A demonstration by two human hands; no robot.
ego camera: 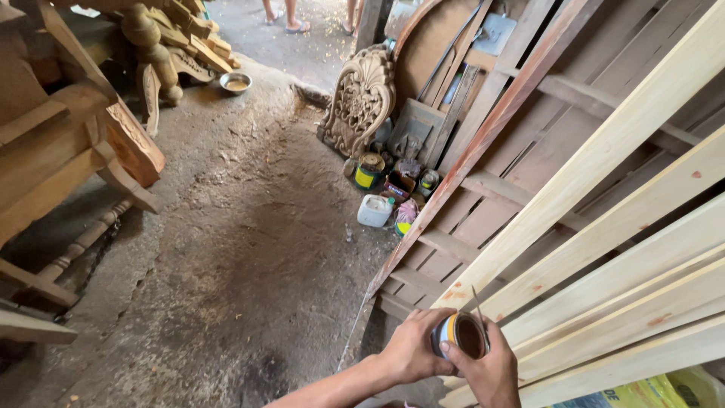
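Left hand [411, 349], right hand [487, 370] hold open tin [458, 335] (thin stick inside) beside planks [604, 249].

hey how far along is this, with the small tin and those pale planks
Early, it seems. Done: pale wooden planks lean stacked against the wall. In hand: left hand and right hand hold a small open round tin with a thin stick in it. Left: the planks look bare, no coating visible.
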